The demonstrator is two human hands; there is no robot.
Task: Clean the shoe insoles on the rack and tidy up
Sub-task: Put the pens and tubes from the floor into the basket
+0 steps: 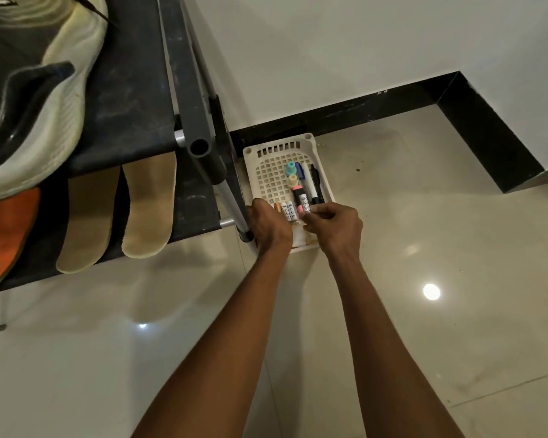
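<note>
Two tan insoles point(149, 203) lie side by side on the lower black shelf of the rack point(200, 128), with an orange insole point(7, 235) at the far left. A white perforated basket point(268, 172) sits on the floor beside the rack's leg and holds several markers and pens point(307, 188). Both my hands are inside the basket's near end. My left hand point(269, 226) has its fingers curled over the small markers there. My right hand point(336, 226) pinches a pink-tipped marker point(301, 203).
A white and grey sneaker point(45, 99) lies on the rack's upper shelf at the left. A white wall with a black skirting point(393, 102) runs behind the basket. Glossy cream floor tiles point(424, 279) spread to the right and toward me.
</note>
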